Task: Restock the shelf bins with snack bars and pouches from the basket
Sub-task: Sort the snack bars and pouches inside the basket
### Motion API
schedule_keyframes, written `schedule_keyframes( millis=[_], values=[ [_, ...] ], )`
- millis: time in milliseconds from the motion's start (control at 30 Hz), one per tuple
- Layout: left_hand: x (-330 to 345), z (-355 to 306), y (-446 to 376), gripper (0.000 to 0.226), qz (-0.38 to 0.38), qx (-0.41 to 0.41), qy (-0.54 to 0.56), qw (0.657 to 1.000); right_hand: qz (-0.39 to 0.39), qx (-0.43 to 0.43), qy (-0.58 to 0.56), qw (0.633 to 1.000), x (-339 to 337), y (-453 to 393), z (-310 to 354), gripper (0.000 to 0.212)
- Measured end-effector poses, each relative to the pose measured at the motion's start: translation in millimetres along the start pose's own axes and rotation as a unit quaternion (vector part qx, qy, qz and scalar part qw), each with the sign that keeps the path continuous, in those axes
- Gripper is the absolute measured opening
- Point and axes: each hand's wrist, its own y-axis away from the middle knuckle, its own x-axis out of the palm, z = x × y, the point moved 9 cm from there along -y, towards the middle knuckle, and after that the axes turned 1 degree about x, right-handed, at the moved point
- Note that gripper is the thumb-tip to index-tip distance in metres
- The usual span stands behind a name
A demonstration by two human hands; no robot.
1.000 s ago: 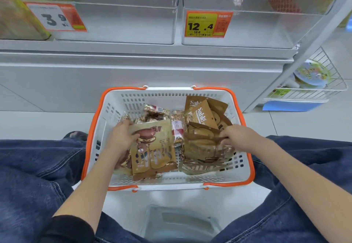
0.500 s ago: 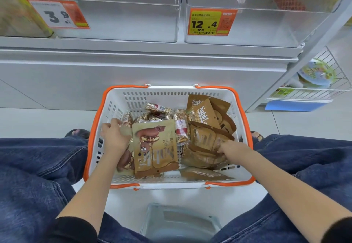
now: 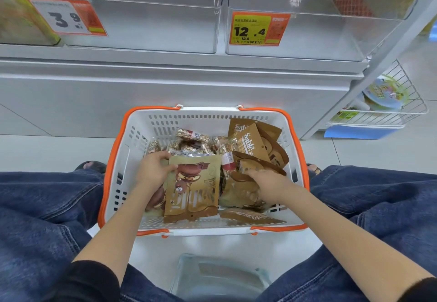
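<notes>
There is one view only, from a camera on the seated person's head. It faces forward and steeply down, close over the basket [image 3: 203, 117] between the knees, with the shelf bins [image 3: 151, 25] just beyond at the top.

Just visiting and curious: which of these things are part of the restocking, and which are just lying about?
Part of the job:
basket
pouches
snack bars
shelf bins
left hand, holding a pouch
right hand, among the pouches

Just lying about:
price tags
wire rack
stool
</notes>
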Motion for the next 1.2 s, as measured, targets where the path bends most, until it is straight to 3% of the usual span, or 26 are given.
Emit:
schedule_keyframes(
  millis=[100, 233, 367, 400, 533, 600, 667, 767, 900, 1033, 1067, 1133, 1200],
  values=[
    [-6.8, -10.4, 8.8, 0.018, -0.015, 0.010, 0.036, 0.999, -0.083, -0.030, -0.089, 0.992, -21.9, -2.8, 25.5, 0.058],
    [-30.8, -30.5, 18.5, 0.010, -0.021, 0.038, 0.097, 0.994, -0.148, -0.018, -0.247, 0.958, -31.8, -5.1, 34.3, 0.028],
    [-72.4, -62.0, 25.1, 0.013, -0.043, 0.069, 0.172, 0.982, -0.089, 0.039, -0.414, 0.905, -11.7, -3.6, 35.7, 0.014],
    [-82.5, -67.1, 25.9, 0.015, -0.045, 0.067, 0.206, 0.975, -0.054, 0.053, -0.463, 0.883, -3.9, -0.9, 39.5, 0.022],
    [-98.2, -83.4, 32.0, 0.011, -0.009, 0.072, 0.345, 0.936, 0.048, 0.053, -0.678, 0.731, 5.8, 11.9, 62.5, 0.059],
    [-92.9, -85.8, 35.3, 0.011, 0.012, 0.059, 0.399, 0.915, 0.045, 0.008, -0.783, 0.621, -7.1, 16.5, 71.1, 0.052],
    [-84.9, -86.3, 39.0, 0.009, 0.030, 0.045, 0.424, 0.904, -0.005, -0.024, -0.850, 0.526, -21.6, 19.6, 65.0, 0.041],
    [-73.0, -83.1, 42.7, 0.008, 0.039, 0.022, 0.441, 0.896, -0.051, -0.019, -0.883, 0.466, -27.5, 23.4, 49.2, 0.030],
    [-65.9, -78.4, 44.0, 0.004, 0.035, 0.009, 0.439, 0.898, -0.122, 0.003, -0.860, 0.495, -36.0, 26.7, 27.0, 0.025],
    [-82.8, -63.4, 39.3, 0.011, -0.027, 0.006, 0.409, 0.912, -0.292, -0.020, -0.746, 0.598, -101.4, 54.5, -21.0, 0.024],
    [-90.4, -57.6, 37.4, 0.012, -0.047, 0.000, 0.410, 0.911, -0.325, -0.018, -0.697, 0.639, -118.0, 64.5, -33.9, 0.021],
    [-102.7, -48.6, 33.0, 0.010, -0.074, -0.005, 0.416, 0.906, -0.350, -0.036, -0.545, 0.761, -143.3, 80.4, -42.9, 0.019],
    [-108.0, -44.9, 31.1, 0.011, -0.092, -0.001, 0.407, 0.909, -0.306, -0.060, -0.351, 0.883, -144.5, 81.4, -28.3, 0.017]
  ],
)
